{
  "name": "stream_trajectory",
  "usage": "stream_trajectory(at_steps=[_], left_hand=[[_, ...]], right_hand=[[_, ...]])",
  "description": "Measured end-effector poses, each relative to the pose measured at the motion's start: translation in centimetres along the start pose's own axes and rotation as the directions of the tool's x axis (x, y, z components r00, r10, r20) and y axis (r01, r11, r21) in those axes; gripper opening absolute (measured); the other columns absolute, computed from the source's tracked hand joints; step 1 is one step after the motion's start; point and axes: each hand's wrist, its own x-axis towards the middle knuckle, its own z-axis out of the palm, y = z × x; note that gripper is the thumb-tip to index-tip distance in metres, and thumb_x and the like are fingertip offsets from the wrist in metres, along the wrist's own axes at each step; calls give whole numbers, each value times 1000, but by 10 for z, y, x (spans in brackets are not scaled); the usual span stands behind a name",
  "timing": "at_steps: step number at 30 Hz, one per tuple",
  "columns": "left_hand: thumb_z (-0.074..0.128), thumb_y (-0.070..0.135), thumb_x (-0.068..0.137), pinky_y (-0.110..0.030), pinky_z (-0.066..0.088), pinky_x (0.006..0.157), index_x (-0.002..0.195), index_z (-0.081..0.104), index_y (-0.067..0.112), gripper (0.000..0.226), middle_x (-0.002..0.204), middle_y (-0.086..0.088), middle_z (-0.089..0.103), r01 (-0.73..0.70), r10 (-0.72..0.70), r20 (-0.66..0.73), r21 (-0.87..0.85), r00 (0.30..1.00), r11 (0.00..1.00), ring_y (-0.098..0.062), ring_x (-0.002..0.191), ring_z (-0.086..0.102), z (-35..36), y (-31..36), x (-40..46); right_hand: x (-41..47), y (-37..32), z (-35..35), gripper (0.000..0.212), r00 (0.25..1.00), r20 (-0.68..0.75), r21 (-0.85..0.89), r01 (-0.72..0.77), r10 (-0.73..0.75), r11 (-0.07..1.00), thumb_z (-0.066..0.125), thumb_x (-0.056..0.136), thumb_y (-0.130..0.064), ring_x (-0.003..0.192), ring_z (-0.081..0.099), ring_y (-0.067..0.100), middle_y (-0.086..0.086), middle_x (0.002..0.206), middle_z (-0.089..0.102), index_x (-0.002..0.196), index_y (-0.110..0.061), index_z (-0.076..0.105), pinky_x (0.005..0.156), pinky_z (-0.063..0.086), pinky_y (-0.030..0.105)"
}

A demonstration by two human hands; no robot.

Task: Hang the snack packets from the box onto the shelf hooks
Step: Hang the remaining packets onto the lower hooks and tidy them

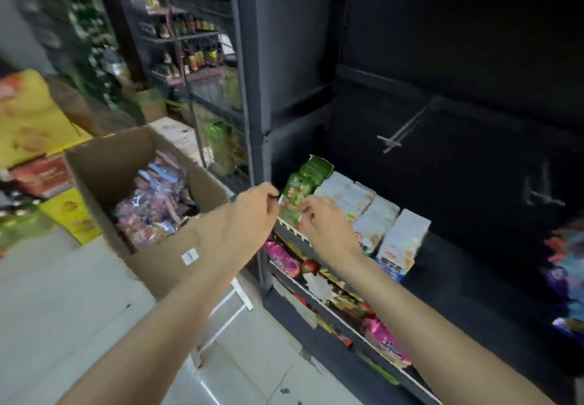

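Observation:
An open cardboard box [104, 164] on the left holds several purple and blue snack packets [155, 202]. To its right, a row of green packets [300, 189] hangs at the left end of a dark shelf [474, 246], beside rows of pale blue packets [373, 215]. My left hand [256, 205] has its fingers curled at the front green packet's left edge, pinching it. My right hand [322, 224] grips the same packet from the right, fingers curled over its lower part. Empty metal hooks [401, 133] stick out of the dark back panel above.
Lower shelf rows carry pink and red packets [382, 341]. Yellow bags [28, 114] and stacked cartons stand at far left. Bottles [196, 54] fill a rack behind the box. A pale tiled floor [63, 310] lies below, with a white wire stand [234, 303] under the box.

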Motion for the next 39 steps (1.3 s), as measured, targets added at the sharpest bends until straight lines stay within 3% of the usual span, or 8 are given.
stream_trajectory(at_steps=[4, 12, 17, 22, 25, 29, 32, 39], left_hand=[[50, 5, 88, -33, 44, 70, 94, 62, 12, 14, 75, -5, 58, 203, -217, -67, -168, 974, 965, -30, 79, 60, -44, -88, 18], [43, 6, 93, -35, 40, 80, 104, 56, -2, 20, 106, -22, 63, 496, -500, 74, 72, 863, 865, -35, 100, 57, -91, -228, 63], [43, 11, 96, -34, 42, 85, 126, 44, -2, 33, 122, -20, 56, 555, -586, 251, 186, 771, 811, -35, 110, 54, -84, -267, 105], [49, 16, 94, -33, 39, 96, 143, 30, 4, 54, 136, -19, 47, 644, -704, 352, 288, 617, 709, -31, 122, 48, -66, -331, 134], [58, 12, 88, -35, 39, 100, 146, 19, 4, 70, 141, -21, 38, 726, -775, 406, 307, 485, 615, -33, 126, 43, -49, -361, 144], [66, 10, 84, -36, 38, 99, 145, 18, 2, 78, 147, -22, 29, 730, -777, 447, 325, 443, 602, -35, 128, 42, -33, -375, 153], [66, 11, 84, -37, 44, 96, 134, 40, 6, 57, 145, -23, 24, 691, -781, 444, 388, 440, 610, -37, 117, 50, -27, -384, 154], [70, 25, 82, -49, 33, 104, 107, 60, 11, 30, 111, -8, 62, 619, -757, 528, 461, 385, 636, -27, 111, 54, -11, -395, 145]], right_hand=[[50, -62, 64, 23, 989, 122, 73, 72, -81, 995, 46, 90, -11, 99, 58, 26, 11, 105, 60, 106, -12, 63, 86, 46, 41], [141, -140, 170, 30, 905, 413, 104, 58, -96, 993, 49, 88, -10, 108, 56, 28, 14, 114, 60, 116, -6, 60, 91, 43, 35], [196, -153, 215, 44, 792, 610, 54, -29, -10, 998, 50, 95, -16, 103, 56, 29, 16, 128, 54, 136, -3, 40, 75, 42, 31], [250, -159, 295, 66, 611, 775, -56, -185, 160, 981, 56, 94, -22, 119, 51, 31, 17, 143, 40, 146, 0, 21, 81, 40, 32], [269, -156, 327, 64, 547, 810, -102, -225, 213, 969, 61, 91, -26, 123, 48, 31, 17, 135, 47, 139, 4, 31, 88, 41, 32], [276, -147, 358, 23, 570, 801, -97, -183, 186, 978, 61, 90, -11, 102, 62, 32, 17, 107, 65, 107, 5, 62, 77, 46, 34], [274, -140, 368, 8, 593, 774, -142, -178, 221, 974, 59, 89, -5, 102, 61, 33, 20, 107, 65, 93, 0, 63, 80, 45, 33], [268, -133, 378, 20, 624, 742, -187, -156, 244, 970, 50, 91, 1, 108, 57, 35, 21, 116, 61, 109, -1, 59, 76, 42, 33]])
